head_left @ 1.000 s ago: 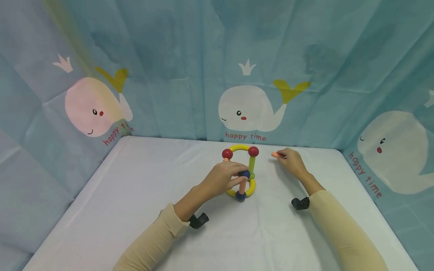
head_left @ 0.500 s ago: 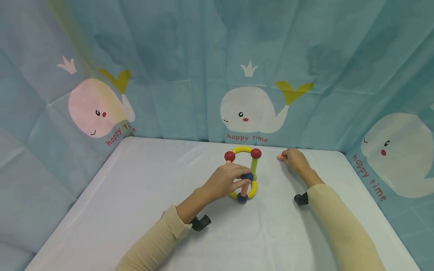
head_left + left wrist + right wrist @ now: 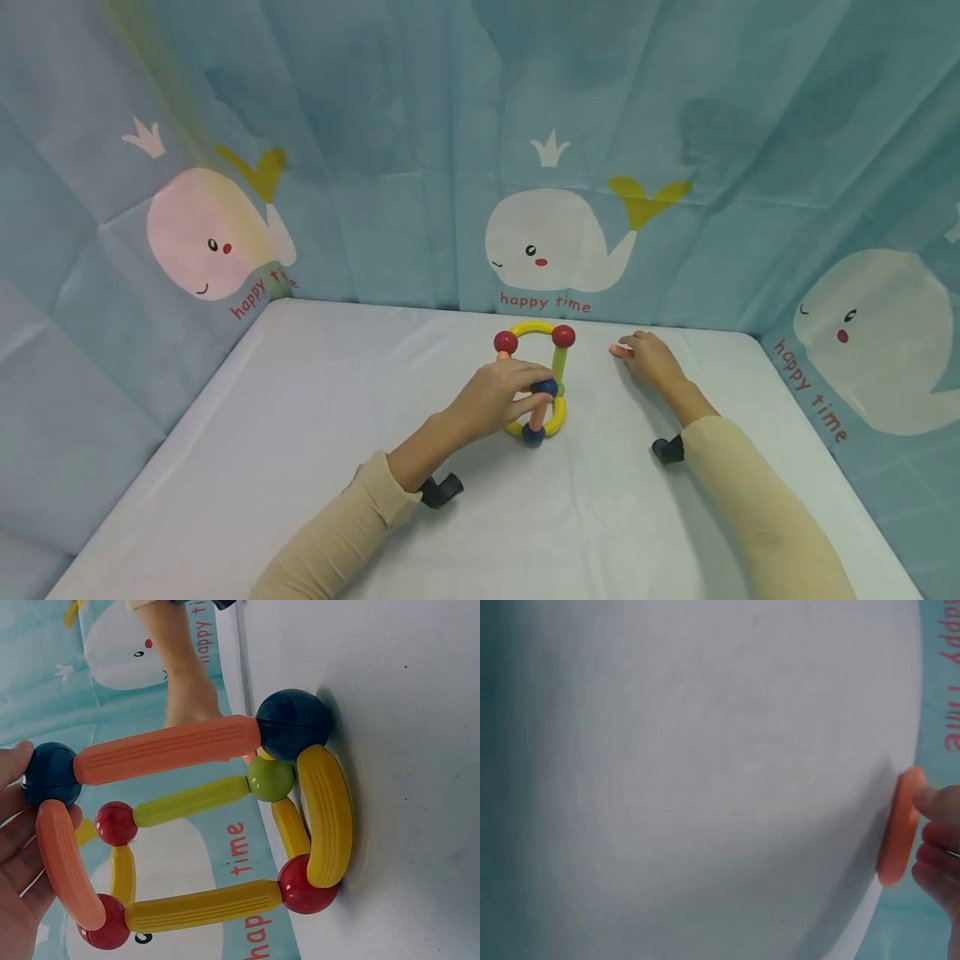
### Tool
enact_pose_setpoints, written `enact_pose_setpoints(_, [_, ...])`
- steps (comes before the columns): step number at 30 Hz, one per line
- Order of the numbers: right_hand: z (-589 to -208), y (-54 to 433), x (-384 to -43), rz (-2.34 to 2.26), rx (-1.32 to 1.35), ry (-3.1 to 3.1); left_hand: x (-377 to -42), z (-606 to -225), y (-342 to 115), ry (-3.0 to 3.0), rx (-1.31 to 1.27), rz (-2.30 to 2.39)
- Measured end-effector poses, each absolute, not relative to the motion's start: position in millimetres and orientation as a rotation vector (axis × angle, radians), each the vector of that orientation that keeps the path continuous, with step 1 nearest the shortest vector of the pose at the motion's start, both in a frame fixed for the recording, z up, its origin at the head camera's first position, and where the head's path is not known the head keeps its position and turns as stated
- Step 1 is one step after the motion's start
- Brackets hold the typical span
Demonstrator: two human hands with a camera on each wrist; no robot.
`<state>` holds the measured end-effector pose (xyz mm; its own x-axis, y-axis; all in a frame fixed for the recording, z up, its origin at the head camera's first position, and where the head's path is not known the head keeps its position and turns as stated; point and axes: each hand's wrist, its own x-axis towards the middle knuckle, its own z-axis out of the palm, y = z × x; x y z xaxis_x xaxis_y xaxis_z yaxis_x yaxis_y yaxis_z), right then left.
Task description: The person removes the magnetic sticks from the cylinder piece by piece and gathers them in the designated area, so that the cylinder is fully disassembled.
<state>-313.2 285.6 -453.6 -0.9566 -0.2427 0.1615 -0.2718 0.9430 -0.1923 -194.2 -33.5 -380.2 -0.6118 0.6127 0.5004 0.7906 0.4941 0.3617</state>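
Your left hand [image 3: 495, 396] is gripping the upper blue ball [image 3: 52, 774], thumb and fingers narrow and curling round it. The toy frame [image 3: 559, 362] is standing on the bench [image 3: 315, 400], below and just beyond those fingers. From the gripped ball, a straight orange rod [image 3: 172, 748] is running down to the lower blue ball [image 3: 292, 724]; a curved orange rod [image 3: 69, 862] is reaching away from the fingers to a red ball [image 3: 105, 922]. Beyond the fingers, a green rod [image 3: 191, 801] is joining another red ball [image 3: 116, 823] to a green ball [image 3: 271, 778].

Your right hand [image 3: 648, 358] is pinching a short orange rod [image 3: 900, 829], fingers narrow on it, one end poking out toward the left hand. It's sitting right of the frame, apart from it. A whale curtain [image 3: 390, 242] is hanging beyond both hands' fingers.
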Motion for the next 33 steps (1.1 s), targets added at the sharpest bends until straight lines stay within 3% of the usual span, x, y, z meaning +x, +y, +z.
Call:
enact_pose_setpoints(20, [-428, 254, -247, 1.129, 0.425, -2.606, -194, -386, -35, -2.415, -1.174, -0.834])
enact_pose_setpoints(33, [-406, 216, -212, 1.469, 0.643, -2.544, -194, -385, -36, -2.401, -1.164, -0.792])
